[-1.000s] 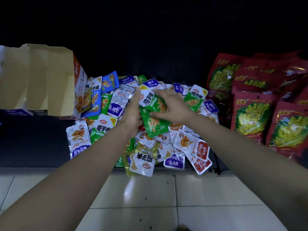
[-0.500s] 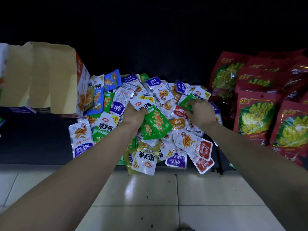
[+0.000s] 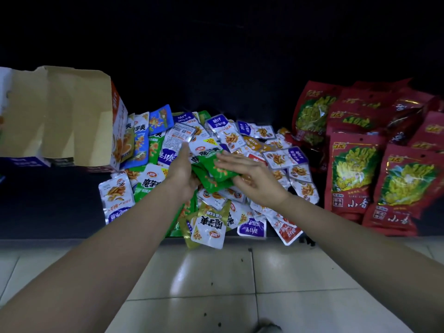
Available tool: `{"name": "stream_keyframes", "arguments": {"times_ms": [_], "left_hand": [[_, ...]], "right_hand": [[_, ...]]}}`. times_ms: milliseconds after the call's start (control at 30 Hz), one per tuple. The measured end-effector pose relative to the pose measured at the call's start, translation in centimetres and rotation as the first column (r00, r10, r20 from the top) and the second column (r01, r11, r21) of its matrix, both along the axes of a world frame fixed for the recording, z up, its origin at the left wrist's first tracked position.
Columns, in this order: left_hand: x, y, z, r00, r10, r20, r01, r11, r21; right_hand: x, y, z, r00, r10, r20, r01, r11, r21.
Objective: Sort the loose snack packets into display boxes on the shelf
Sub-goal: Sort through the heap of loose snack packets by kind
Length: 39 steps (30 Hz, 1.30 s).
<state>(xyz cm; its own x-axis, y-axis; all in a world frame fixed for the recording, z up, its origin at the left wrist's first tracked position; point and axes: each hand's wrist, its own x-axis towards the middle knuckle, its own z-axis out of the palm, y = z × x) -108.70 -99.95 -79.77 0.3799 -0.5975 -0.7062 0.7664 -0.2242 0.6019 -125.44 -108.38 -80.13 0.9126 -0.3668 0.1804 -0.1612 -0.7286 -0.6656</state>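
A heap of small loose snack packets [image 3: 278, 159], white, green, blue and purple, covers the dark bottom shelf at centre. My left hand [image 3: 181, 173] holds a stack of green packets [image 3: 217, 173] from the left side, thumb up along a white and green packet. My right hand [image 3: 249, 176] lies on top of that stack with fingers stretched flat. An opened cardboard display box [image 3: 60, 116] stands on the shelf at the left, with several packets [image 3: 140, 138] leaning against its right side.
Large red bags of yellow snacks [image 3: 355, 171] stand in rows at the right of the shelf. The shelf's front edge [image 3: 60, 236] meets a pale tiled floor [image 3: 216, 280] below. A few packets [image 3: 209, 227] hang over that edge.
My right hand left the packets on the right of the heap and came back onto the green stack in my left hand. The left hand stayed nearly in place.
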Motion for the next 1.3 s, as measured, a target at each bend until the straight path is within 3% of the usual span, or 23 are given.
{"name": "stream_keyframes", "arguments": {"times_ms": [133,267,367,567,767,867,967,1033,1167,1233,1300], "left_hand": [[1.3,2.2,0.0,0.958,-0.005,0.286,-0.002,1.0,0.024],[4.6,5.5,1.1,0.913,0.023,0.407,0.002,0.998,-0.062],[7.3,9.0,1.8,0.902,0.026,0.431,0.022,0.994,-0.106],[12.6,15.9,2.6,0.907,0.182,0.379,-0.104,0.97,-0.219],[14.4,17.7,1.2,0.9,0.225,0.374,-0.198,0.974,-0.11],[13.8,17.6,0.1,0.902,0.233,0.363,-0.209,0.972,-0.105],[13.5,17.3,-1.0,0.901,0.287,0.325,-0.287,0.957,-0.05],[13.6,17.2,-1.7,0.898,0.311,0.311,-0.323,0.946,-0.013],[13.4,17.3,-2.1,0.9,0.291,0.325,-0.31,0.951,0.006],[13.2,17.3,-2.1,0.899,0.279,0.338,-0.3,0.954,0.008],[13.1,17.5,-2.0,0.894,0.288,0.344,-0.306,0.952,-0.004]], "right_hand": [[1.9,2.3,0.8,0.998,0.057,-0.039,-0.056,0.998,0.02],[5.9,4.8,2.8,0.982,-0.055,-0.179,0.111,0.942,0.317],[10.3,6.9,4.0,0.969,-0.012,-0.247,0.12,0.895,0.429],[18.1,11.8,4.2,0.981,0.134,-0.143,-0.052,0.882,0.469],[21.0,14.2,2.8,0.956,-0.174,-0.238,0.279,0.792,0.542],[20.8,14.1,2.2,0.928,-0.231,-0.293,0.365,0.72,0.59],[19.8,12.4,1.9,0.857,-0.411,-0.312,0.512,0.607,0.607],[18.7,10.6,1.6,0.805,-0.472,-0.36,0.594,0.623,0.509],[16.0,8.0,0.4,0.73,-0.499,-0.467,0.62,0.771,0.144],[15.2,7.9,-0.2,0.744,-0.516,-0.424,0.554,0.831,-0.039],[15.5,8.5,0.0,0.82,-0.504,-0.27,0.453,0.861,-0.23]]}}
